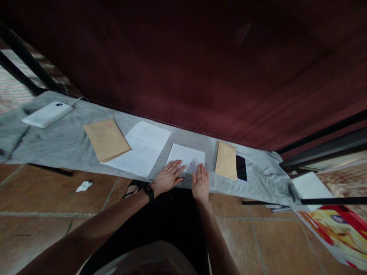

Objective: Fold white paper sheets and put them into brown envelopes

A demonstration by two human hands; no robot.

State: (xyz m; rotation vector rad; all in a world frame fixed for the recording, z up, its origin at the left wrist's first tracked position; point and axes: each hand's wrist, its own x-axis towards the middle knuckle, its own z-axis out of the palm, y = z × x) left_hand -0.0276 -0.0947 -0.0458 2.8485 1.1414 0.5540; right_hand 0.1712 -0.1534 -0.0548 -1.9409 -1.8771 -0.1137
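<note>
A folded sheet of white paper (187, 152) lies flat on the grey cloth in front of me. My left hand (168, 176), with a dark watch on the wrist, rests on its lower left edge with the fingers stretched out. Over its lower right corner lies my right hand (201, 183), fingers straight and pointing away from me. To the left is an unfolded white sheet (143, 152) with a crease across it. A stack of brown envelopes (106, 138) covers part of that sheet. Right of my hands sit more brown envelopes (226, 160).
A dark phone (241, 168) is partly under the right envelopes. At the far left lies a white device (48, 114) with a cable behind it. The narrow cloth-covered surface (258, 173) backs onto a dark red panel (183, 68). A red and yellow package (338, 229) stands low at right.
</note>
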